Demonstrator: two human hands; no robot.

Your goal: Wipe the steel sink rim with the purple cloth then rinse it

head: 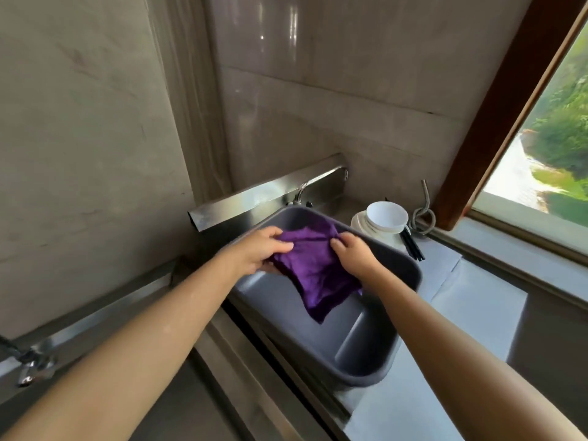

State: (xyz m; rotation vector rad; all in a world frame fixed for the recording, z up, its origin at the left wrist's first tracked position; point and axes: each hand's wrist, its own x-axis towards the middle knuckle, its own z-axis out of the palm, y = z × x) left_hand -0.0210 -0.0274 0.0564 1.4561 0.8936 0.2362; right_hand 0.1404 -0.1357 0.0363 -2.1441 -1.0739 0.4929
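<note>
While it hangs over the grey basin (366,351) (near the tap (304,186)), the purple cloth (315,275) is gripped by fingers of left hand (257,249) and right hand (353,253); a white bowl (386,218) tops plates (358,223) alongside.

Cloth (315,272) hangs between your left hand (261,249) and right hand (353,254), over the basin (366,338). Faucet (305,186) sits behind the basin. Stacked bowls (386,218) stand right of it, chopsticks (413,248) just beside them, window (556,138) further right.
</note>
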